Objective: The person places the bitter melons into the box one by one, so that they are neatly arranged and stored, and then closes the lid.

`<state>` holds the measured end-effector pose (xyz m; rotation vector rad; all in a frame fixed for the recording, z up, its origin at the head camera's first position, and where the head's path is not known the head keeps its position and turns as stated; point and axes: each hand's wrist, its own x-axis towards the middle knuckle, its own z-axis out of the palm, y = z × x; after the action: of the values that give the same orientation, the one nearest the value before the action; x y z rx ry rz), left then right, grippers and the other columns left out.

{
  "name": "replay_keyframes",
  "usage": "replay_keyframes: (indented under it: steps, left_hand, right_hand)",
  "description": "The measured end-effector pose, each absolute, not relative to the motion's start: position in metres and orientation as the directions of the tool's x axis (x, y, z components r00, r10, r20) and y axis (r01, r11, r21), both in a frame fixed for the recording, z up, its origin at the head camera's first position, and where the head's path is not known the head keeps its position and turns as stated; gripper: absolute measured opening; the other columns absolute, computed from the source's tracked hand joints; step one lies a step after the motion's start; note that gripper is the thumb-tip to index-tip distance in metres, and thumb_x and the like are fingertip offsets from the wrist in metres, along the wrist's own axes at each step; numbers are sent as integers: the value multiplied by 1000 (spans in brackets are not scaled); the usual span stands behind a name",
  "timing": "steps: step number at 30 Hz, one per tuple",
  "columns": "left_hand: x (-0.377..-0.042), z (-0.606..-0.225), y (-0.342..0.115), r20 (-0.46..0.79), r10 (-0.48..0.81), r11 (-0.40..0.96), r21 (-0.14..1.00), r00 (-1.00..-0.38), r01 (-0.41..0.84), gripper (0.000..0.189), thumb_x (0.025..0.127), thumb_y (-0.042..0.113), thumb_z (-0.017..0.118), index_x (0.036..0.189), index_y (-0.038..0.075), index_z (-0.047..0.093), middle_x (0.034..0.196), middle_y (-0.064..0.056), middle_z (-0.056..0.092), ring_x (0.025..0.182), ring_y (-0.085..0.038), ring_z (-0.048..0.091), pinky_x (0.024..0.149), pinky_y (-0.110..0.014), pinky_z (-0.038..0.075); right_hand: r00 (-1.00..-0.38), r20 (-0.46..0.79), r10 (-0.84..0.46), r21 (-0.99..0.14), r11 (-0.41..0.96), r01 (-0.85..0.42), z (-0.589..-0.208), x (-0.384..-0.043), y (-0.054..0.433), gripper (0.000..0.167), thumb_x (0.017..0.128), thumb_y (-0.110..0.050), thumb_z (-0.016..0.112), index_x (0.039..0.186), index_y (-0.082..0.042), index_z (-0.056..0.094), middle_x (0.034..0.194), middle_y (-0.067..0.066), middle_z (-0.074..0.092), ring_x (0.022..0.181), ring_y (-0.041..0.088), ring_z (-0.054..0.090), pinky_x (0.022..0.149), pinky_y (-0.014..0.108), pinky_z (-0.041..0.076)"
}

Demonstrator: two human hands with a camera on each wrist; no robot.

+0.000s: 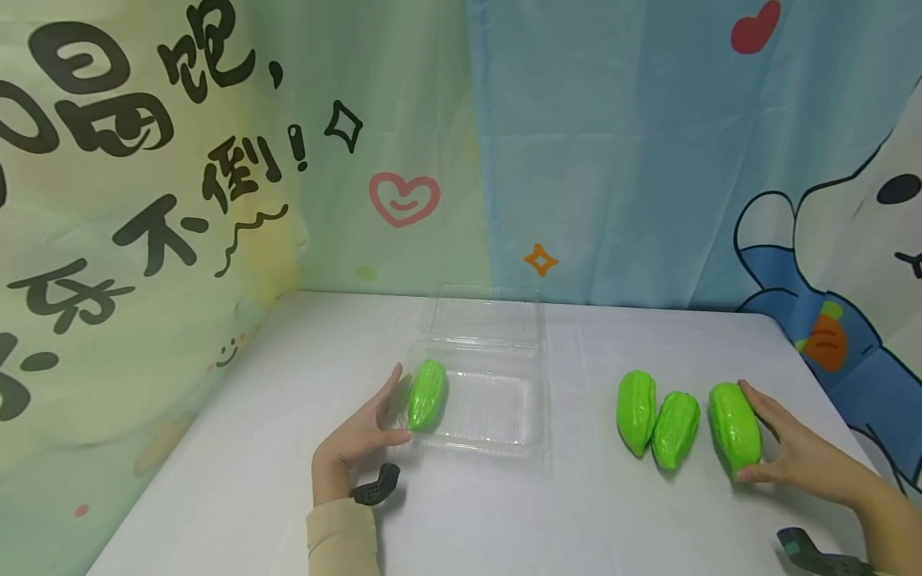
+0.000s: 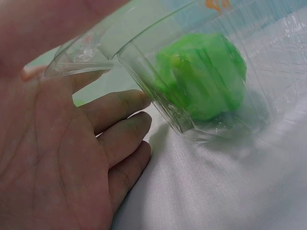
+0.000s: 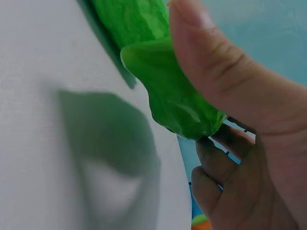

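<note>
My left hand [image 1: 363,426] holds the left end of a clear plastic box [image 1: 536,408], thumb at the near corner and forefinger at the far one. In the left wrist view its other fingers [image 2: 122,139] lie beside the box wall, under the rim. One green ridged toy vegetable [image 1: 428,395] lies inside the box at the left end. At the right, my right hand [image 1: 807,456] grips another green toy vegetable [image 1: 735,428] between thumb and fingers. In the right wrist view, a shadow falls on the table beside this held toy [image 3: 177,96].
Two more green toy vegetables, a left one [image 1: 637,412] and a right one [image 1: 675,430], lie side by side left of my right hand. The box's clear lid [image 1: 486,320] is folded back toward the printed curtain [image 1: 612,160]. A white cloth covers the table [image 1: 576,520].
</note>
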<state>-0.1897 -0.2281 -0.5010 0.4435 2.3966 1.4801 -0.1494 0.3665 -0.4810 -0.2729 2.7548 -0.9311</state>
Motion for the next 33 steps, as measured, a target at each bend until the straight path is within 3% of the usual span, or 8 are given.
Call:
replay_keyframes:
  steps: [16,33]
  left_hand:
    - [-191,-503,-231,-47,424,421,894,-904,151,111,75,26,79,154,25,1,161,-6,10,149,-25,3,119,-53,7]
    - [-190,-501,-230,-49,432,396,907,-901,141,111,74,23,80,154,23,2,161,-8,10,149,-25,2,119,-51,7]
  right_hand:
    - [-965,-120,-234,-594,796,-119,-472,-147,363,134,65,-30,85,150,-6,-16,151,38,-7,134,62,-3,97,78,10]
    - [-964,-83,-251,-596,788,-153,-465,-146,353,134,65,-28,86,150,-7,-15,152,37,-6,135,61,-2,98,78,9]
